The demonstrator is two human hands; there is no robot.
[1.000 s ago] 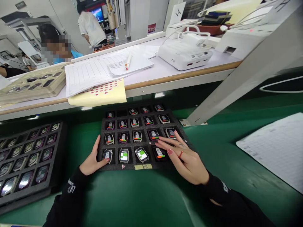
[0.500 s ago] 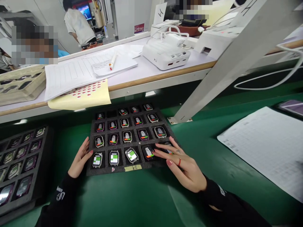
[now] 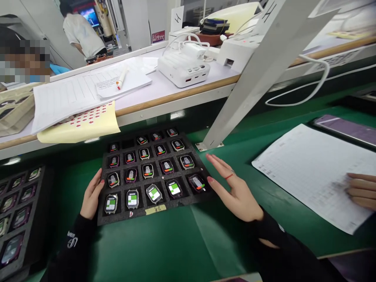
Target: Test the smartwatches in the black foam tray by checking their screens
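A dark foam tray [image 3: 179, 204] lies on the green bench with rows of smartwatches in its compartments. Four watches in the nearest row, among them the fourth watch [image 3: 174, 188], light up white and green. The rightmost watch [image 3: 197, 183] in that row shows white text with an orange and green bar on black, like most watches farther back. My left hand [image 3: 91, 197] rests against the tray's left edge, fingers stretched along its side and thumb apart. My right hand [image 3: 235, 192] hovers by the right edge, fingers extended, holding nothing.
A second watch tray [image 3: 37, 211] stands at left. On the right, another person's hand [image 3: 361, 190] is over a printed sheet [image 3: 296, 168], near a purple phone [image 3: 346, 127]. A slanted metal post [image 3: 243, 94] rises behind the tray. The shelf holds papers [image 3: 64, 90] and a white charger [image 3: 183, 68].
The fourth watch in the near row has switched from black text to white and green. My right hand has drawn back rightward from the watches. The view has turned right, revealing another person's hand.
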